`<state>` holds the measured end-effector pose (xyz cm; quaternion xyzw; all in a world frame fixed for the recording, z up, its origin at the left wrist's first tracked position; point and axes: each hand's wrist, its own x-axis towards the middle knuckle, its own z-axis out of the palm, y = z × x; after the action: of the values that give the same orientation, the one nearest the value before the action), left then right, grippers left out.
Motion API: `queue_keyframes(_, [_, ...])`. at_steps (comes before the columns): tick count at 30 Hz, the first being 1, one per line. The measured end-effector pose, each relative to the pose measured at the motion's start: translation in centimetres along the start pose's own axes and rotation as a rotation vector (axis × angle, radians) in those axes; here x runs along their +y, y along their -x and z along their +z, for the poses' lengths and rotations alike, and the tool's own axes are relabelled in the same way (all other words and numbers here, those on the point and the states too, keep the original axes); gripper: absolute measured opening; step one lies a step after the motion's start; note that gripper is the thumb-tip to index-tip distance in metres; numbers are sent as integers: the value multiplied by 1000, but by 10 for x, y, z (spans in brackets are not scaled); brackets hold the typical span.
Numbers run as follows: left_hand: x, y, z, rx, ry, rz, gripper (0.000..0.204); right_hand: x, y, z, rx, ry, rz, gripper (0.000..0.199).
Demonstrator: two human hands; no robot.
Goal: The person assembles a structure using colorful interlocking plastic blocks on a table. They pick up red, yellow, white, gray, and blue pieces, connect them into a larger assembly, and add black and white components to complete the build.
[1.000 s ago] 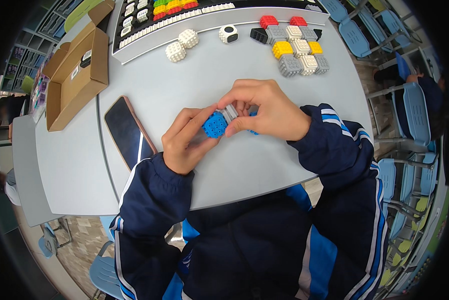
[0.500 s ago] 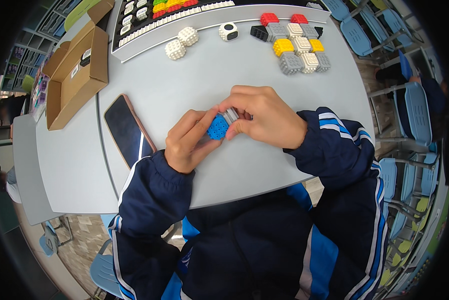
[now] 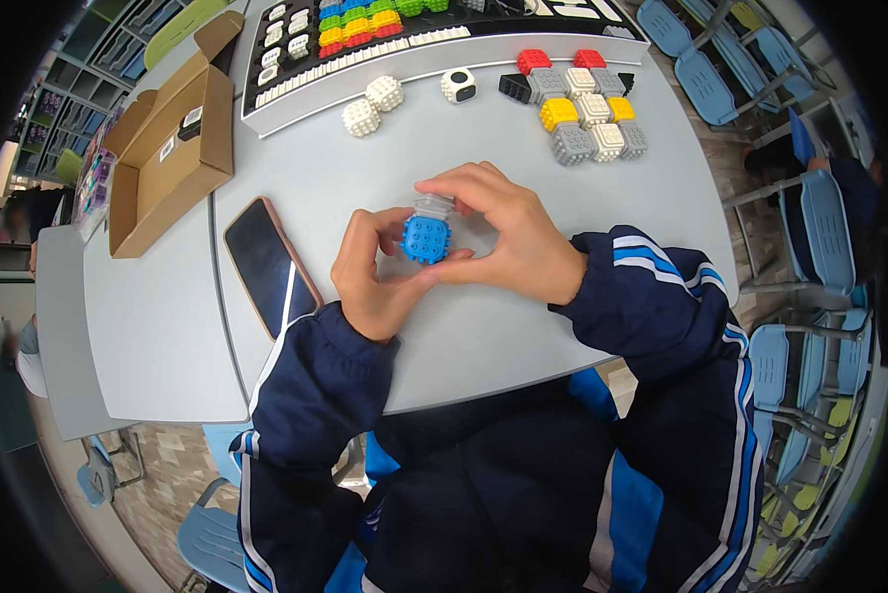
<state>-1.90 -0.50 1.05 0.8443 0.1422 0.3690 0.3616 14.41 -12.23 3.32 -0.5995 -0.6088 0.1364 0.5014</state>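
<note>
A blue studded cube block is held between my two hands above the table, with a translucent grey piece against its far side. My left hand curls round the cube's left side, its thumb beneath. My right hand grips from the right, its index finger reaching over the grey piece and its thumb under the cube. Both thumbs meet near the cube's lower edge. Whether the grey piece is fixed to the cube, I cannot tell.
An assembly of grey, white, yellow, red and black blocks lies at the far right. Two joined white studded blocks and a white cube with a black ring sit before the block tray. A phone and cardboard box are left.
The blue cube has turned so its studded face shows upright, and the grey piece has shifted from its right to its far side. My fingers have regripped; the view has moved slightly.
</note>
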Motion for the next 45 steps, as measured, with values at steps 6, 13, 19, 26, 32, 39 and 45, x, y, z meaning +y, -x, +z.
queue_keyframes(6, [3, -5, 5, 4, -59, -54, 70, 1, 1, -4, -72, 131, -60, 66])
queue_keyframes(13, [-5, -1, 10, -66, -186, 76, 59, 7, 1, -5, -185, 53, -94, 61])
queue_keyframes(19, [0, -3, 8, -68, -226, 126, 58, 7, 2, -5, -185, 31, -129, 61])
queue_keyframes(26, [-3, -6, 7, -126, -194, 108, 62, 4, 0, -8, -183, 46, -148, 62])
queue_keyframes(32, [-4, -9, 9, -191, -56, 56, 75, 8, 2, -25, -264, 54, -101, 53])
queue_keyframes(39, [0, -6, 7, -250, -65, 35, 73, 13, -5, -46, -204, 78, -44, 35])
queue_keyframes(45, [-4, -6, 1, -412, 59, -70, 56, 21, 1, -61, -74, 152, -1, 29])
